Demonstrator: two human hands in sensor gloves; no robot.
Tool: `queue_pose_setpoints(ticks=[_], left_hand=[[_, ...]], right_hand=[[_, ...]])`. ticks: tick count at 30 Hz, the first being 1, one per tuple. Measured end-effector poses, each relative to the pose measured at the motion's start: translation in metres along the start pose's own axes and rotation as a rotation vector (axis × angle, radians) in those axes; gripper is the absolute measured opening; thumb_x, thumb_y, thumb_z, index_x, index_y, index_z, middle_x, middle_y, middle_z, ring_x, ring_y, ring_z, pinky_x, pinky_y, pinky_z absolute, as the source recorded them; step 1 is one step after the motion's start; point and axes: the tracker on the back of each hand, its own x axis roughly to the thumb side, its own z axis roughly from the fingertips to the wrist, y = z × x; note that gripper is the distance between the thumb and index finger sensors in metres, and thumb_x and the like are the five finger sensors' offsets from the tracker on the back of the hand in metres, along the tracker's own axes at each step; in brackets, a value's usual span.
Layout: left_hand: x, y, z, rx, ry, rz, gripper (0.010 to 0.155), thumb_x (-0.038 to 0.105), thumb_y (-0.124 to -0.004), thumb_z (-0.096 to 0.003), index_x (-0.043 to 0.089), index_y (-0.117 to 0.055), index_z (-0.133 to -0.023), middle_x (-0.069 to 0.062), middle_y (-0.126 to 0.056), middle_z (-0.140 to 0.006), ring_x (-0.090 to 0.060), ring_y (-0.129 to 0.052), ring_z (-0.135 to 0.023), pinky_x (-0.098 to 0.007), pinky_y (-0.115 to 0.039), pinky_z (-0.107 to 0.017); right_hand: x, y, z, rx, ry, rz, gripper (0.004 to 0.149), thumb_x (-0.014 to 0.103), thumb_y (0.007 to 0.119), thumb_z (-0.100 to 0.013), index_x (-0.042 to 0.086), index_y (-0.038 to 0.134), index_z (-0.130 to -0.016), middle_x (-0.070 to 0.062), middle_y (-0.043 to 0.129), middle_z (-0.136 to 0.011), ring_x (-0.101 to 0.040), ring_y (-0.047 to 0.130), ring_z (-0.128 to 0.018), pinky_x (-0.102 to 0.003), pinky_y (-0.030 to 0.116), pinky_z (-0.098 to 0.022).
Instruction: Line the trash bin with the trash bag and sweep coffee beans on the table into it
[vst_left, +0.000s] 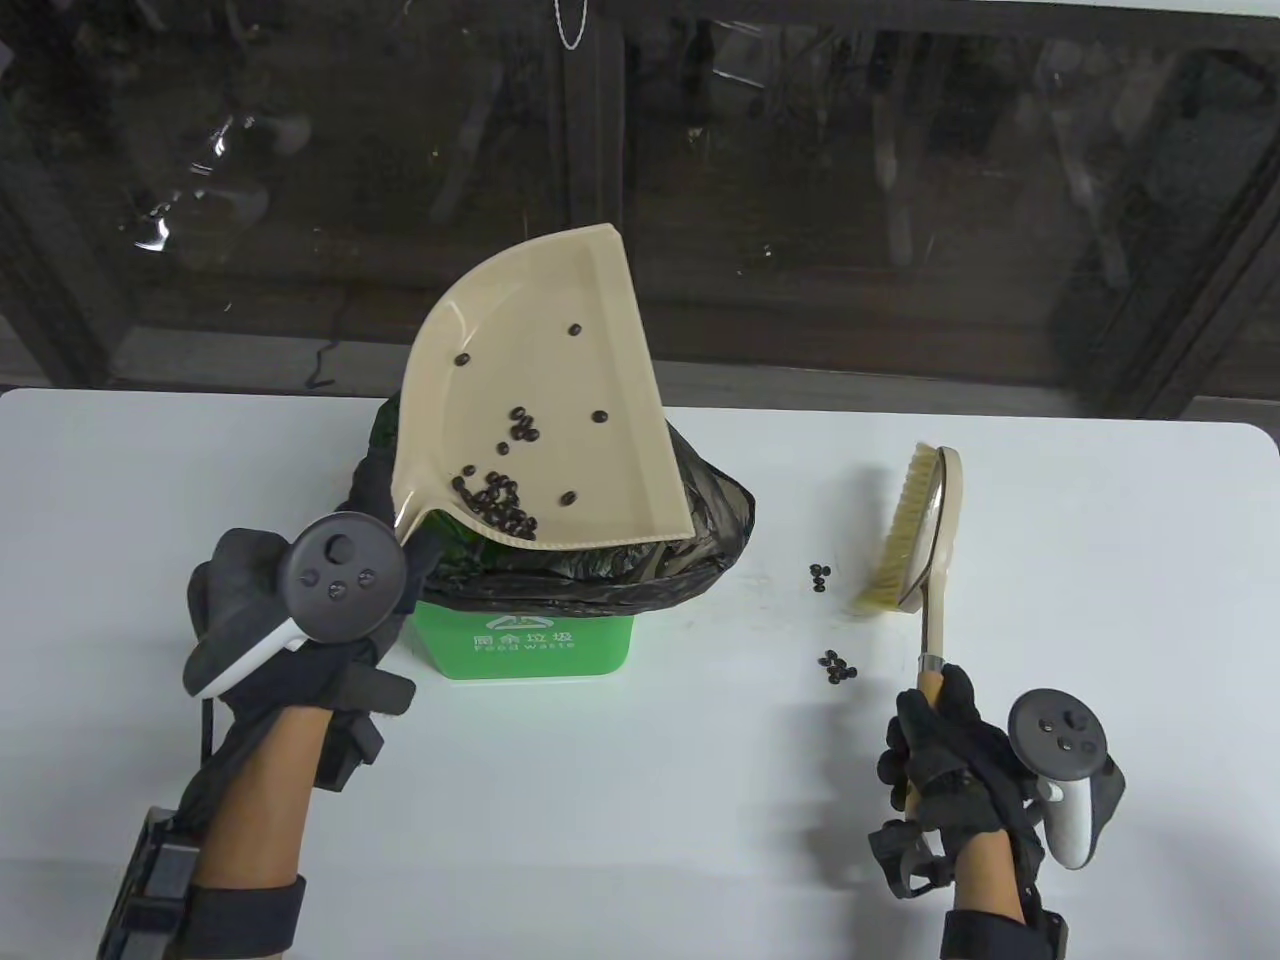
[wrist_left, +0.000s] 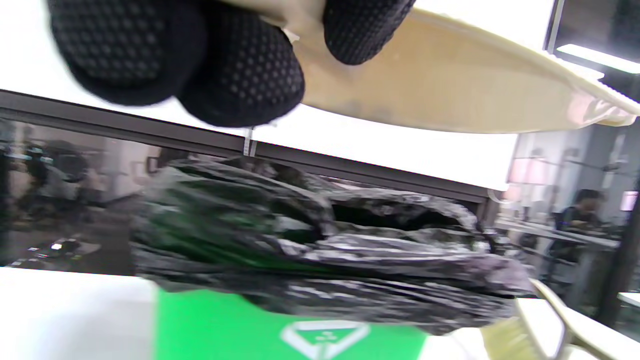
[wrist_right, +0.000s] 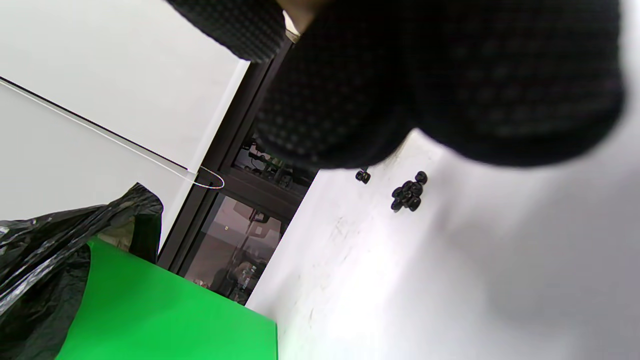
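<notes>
1. At the centre of the table view, the green trash bin (vst_left: 525, 645) stands on the white table (vst_left: 640, 820), lined with the black trash bag (vst_left: 715, 510), whose edges fold out over the rim.
2. Above the bin the beige dustpan (vst_left: 560, 380) is tilted up, its straight lip toward the upper right of the frame and its handle end toward the lower left.
3. Coffee beans (vst_left: 495, 495) lie inside the pan, most of them gathered near the handle end and a few scattered higher on its floor.
4. Lower left of the frame, the left hand (vst_left: 290, 620) grips the dustpan handle; the left wrist view shows gloved fingers (wrist_left: 240, 70) curled round the beige plastic, with the bagged bin below.
5. Right of the bin, the brush (vst_left: 915, 530) stands with its pale bristles facing left, the bristle tips near the tabletop.
6. Lower right of the frame, the right hand (vst_left: 945, 760) is wrapped round the brush's wooden handle.
7. Two small clusters of loose beans (vst_left: 838, 668) lie on the table between bin and brush, one just left of the bristles, the other nearer the right hand; the right wrist view shows them too (wrist_right: 410, 192).
</notes>
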Motion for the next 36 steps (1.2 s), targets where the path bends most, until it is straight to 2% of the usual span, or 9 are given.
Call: queue_pose_setpoints(ticks=[8,14,22,30,36], left_hand=[[-0.03,-0.004,0.001,0.014,0.129,-0.125,0.068,0.028,-0.063,-0.0739,-0.018,-0.035,-0.116,-0.023,-0.079,-0.091,-0.029,-0.1,-0.044,-0.045,-0.085,-0.036],[-0.029,-0.008,-0.002,0.049,0.183,-0.369,0.068,0.028,-0.063,-0.0738,-0.018,-0.035,-0.116,-0.024,-0.079,-0.091,-0.029,-0.1,-0.044,-0.045,-0.085,-0.036],[-0.018,-0.015,-0.004,0.093,0.176,-0.589,0.068,0.028,-0.062,-0.0737,-0.018,-0.035,-0.116,-0.024,-0.078,-0.091,-0.03,-0.1,-0.044,-0.045,-0.085,-0.036],[-0.008,-0.018,-0.003,0.141,0.144,-0.712,0.068,0.028,-0.063,-0.0734,-0.017,-0.035,-0.116,-0.024,-0.078,-0.091,-0.03,-0.099,-0.044,-0.046,-0.085,-0.036],[0.001,-0.016,0.0,0.221,0.105,-0.886,0.068,0.028,-0.062,-0.0733,-0.017,-0.034,-0.116,-0.024,-0.077,-0.092,-0.031,-0.099,-0.045,-0.047,-0.084,-0.036]], right_hand=[[0.0,0.001,-0.001,0.008,-0.002,0.006,0.068,0.03,0.066,-0.055,-0.011,0.033,-0.099,-0.017,0.088,-0.063,-0.01,0.1,-0.024,-0.029,0.092,-0.009],[0.0,0.001,-0.001,0.011,-0.001,0.004,0.068,0.03,0.066,-0.056,-0.011,0.033,-0.099,-0.017,0.088,-0.063,-0.01,0.1,-0.025,-0.029,0.092,-0.009],[0.0,0.001,-0.001,0.02,0.0,0.0,0.068,0.03,0.066,-0.056,-0.011,0.033,-0.099,-0.017,0.088,-0.064,-0.01,0.1,-0.025,-0.03,0.092,-0.009],[0.0,0.001,-0.001,0.028,0.0,-0.001,0.068,0.03,0.066,-0.056,-0.011,0.033,-0.099,-0.017,0.088,-0.064,-0.01,0.1,-0.025,-0.03,0.092,-0.009],[0.0,0.001,-0.001,0.031,0.0,-0.001,0.068,0.03,0.066,-0.056,-0.011,0.033,-0.099,-0.017,0.088,-0.064,-0.01,0.1,-0.025,-0.03,0.092,-0.01]])
